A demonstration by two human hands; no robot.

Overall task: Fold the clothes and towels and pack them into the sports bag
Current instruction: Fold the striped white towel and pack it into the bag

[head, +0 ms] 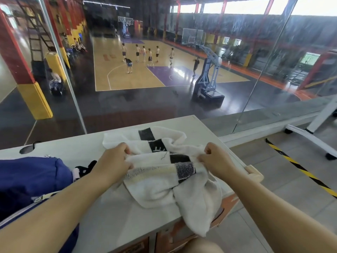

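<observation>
Towel: we see a white towel (160, 187) with black bands lying crumpled on the right half of the desk (82, 148); its far part is bunched toward the glass; its near corner hangs over the desk's front edge; it is not yet flat or squared
Left hand: our left hand (113, 159) is curled onto the towel's left edge, pinching a fold of it
Right hand: our right hand (215, 161) pinches the towel's right edge, near the right side of the desk; the two hands are apart, with the striped middle of the towel between them
Sports bag: the blue sports bag (32, 176) sits on the left side of the desk, just beside our left forearm; a zip (39, 198) shows along its near side; we cannot tell how far open it is, nor what is inside
Other cloth: a small black-and-white piece (85, 166) peeks out between the bag and our left wrist; we cannot tell what it is or whether it is folded
Done, as we judge it: very little that shows; the towel is held by two edges, which looks like the start of its fold; nothing folded is in view
Left, as we judge it: straighten this towel, fold it and put it in the bag; then the black-and-white piece and any other clothes, which we cannot see from here
Beyond the desk: a glass wall (127, 106) and, below it, a basketball court (127, 73); neither bears on the task
</observation>
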